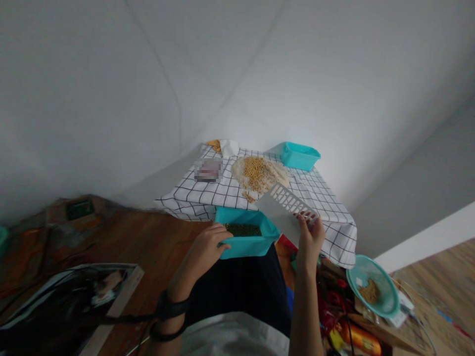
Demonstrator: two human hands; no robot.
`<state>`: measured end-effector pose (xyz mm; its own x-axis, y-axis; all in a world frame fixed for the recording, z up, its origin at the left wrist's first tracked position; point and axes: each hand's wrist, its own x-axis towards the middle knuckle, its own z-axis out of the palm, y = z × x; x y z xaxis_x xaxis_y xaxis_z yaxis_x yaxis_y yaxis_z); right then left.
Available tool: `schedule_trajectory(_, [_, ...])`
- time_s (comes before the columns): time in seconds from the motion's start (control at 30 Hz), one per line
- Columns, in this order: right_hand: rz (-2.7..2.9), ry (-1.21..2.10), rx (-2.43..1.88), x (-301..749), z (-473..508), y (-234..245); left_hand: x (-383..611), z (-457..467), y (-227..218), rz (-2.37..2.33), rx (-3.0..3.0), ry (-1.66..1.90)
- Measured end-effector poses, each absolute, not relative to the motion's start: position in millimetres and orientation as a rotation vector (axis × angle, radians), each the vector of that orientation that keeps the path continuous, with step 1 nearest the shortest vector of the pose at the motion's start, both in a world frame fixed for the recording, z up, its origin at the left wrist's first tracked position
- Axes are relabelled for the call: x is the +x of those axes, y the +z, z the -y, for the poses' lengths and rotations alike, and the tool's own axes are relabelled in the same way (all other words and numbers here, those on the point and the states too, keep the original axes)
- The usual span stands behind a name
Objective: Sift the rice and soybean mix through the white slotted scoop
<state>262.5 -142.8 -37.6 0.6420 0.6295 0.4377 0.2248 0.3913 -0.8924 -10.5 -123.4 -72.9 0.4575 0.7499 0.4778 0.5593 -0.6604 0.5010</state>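
My left hand [205, 250] grips the near left corner of a teal rectangular tub [256, 245] that holds dark green beans [243, 230] and rests over my lap. My right hand [310, 236] pinches the corner of a white slotted plastic tray [285, 210], tilted over the tub's right end. Beyond them a small table with a white checked cloth [319, 198] carries a pile of yellow beans [258, 173] on a pale heap.
A second teal tub [300, 155] stands at the table's far right corner. A round teal bowl [386, 296] with some yellow beans sits low at the right among clutter. White cloth [229, 147] lies at the table's back edge. Dark bags [55, 306] lie on the wooden floor at the left.
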Motion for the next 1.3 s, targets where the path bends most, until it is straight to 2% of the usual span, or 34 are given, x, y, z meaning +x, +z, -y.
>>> schedule_trajectory(0.8, [0.938,0.054,-1.403,248,135,-17,-9,125,-69,-1.148,2.428,0.961])
schedule_trajectory(1.3, [0.983,0.084,-1.354,242,135,-15,-11,125,-72,-1.155,2.422,0.973])
